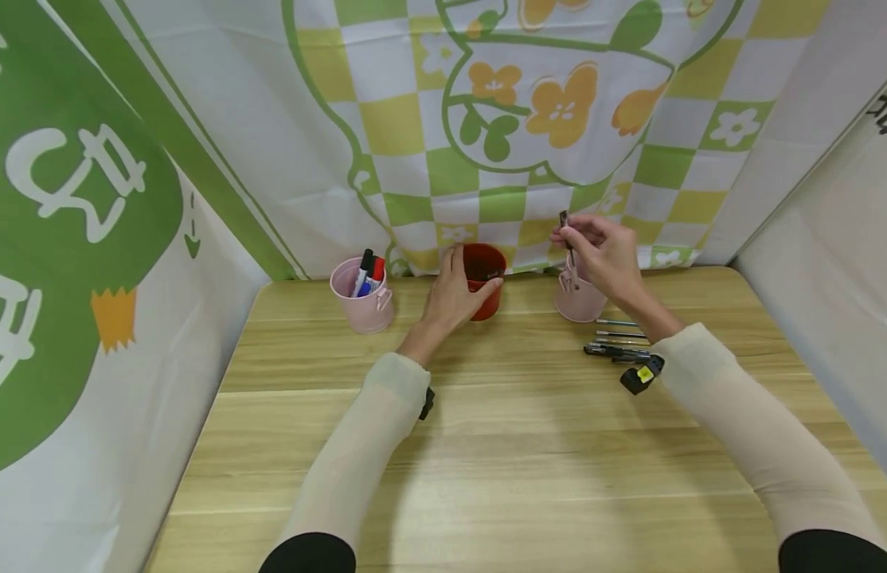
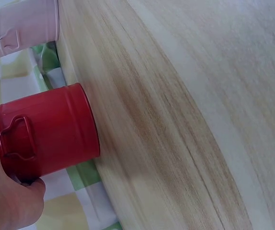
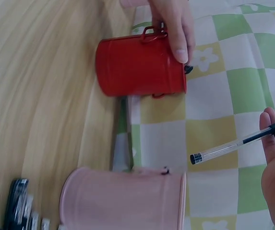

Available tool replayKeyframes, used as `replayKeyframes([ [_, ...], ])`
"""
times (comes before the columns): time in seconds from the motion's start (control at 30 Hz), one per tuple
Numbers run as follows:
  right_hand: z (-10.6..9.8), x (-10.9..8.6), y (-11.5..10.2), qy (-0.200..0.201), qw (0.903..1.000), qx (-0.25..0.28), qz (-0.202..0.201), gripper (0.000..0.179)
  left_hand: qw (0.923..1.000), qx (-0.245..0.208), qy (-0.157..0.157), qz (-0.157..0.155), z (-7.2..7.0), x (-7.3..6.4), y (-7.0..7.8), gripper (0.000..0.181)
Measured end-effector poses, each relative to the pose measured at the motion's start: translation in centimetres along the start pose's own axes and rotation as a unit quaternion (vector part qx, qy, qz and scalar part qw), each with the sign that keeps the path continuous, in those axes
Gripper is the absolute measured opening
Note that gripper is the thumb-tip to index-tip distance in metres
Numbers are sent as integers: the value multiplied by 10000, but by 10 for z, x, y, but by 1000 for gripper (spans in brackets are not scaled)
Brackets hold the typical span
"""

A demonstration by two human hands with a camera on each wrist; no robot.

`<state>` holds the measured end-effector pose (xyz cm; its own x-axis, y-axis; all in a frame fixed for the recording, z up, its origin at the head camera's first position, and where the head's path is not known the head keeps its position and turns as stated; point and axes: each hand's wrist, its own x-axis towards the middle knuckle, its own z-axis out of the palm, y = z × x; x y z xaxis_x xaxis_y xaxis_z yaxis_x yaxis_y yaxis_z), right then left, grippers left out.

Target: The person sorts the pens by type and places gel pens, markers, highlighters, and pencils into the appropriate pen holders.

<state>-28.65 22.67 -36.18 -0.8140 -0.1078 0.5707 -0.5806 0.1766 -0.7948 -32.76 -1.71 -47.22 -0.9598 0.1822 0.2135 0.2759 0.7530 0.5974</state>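
Note:
My left hand [image 1: 449,296] grips a small red metal bucket [image 2: 51,132] at its rim, with the thumb on the near side. The bucket stands upright on the table against the patterned cloth. In the right wrist view a dark tip [image 3: 188,69] shows just past its rim. My right hand [image 1: 607,253] pinches a pen [image 3: 228,147] with a clear barrel and a dark upper part. The pen is held steeply over the right pink bucket [image 1: 581,302]; in the right wrist view its lower end is apart from that bucket's rim.
A second pink bucket [image 1: 368,314] at the left holds several markers [image 1: 372,274]. Several pens [image 1: 619,350] and thin refills [image 1: 619,333] lie on the wooden table [image 1: 486,461] below my right hand. A checked floral cloth [image 1: 451,175] hangs behind the buckets.

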Motion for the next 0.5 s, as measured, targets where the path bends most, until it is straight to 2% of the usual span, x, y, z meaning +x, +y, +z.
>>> replayKeyframes([
  [0.23,14,10,4,267,9987,431,41,23,10000,0,56,-57,0,0,0,104],
  [0.5,26,21,27,527,9917,1166,114,27,9999,8,142,-43,1,-1,1,104],
])
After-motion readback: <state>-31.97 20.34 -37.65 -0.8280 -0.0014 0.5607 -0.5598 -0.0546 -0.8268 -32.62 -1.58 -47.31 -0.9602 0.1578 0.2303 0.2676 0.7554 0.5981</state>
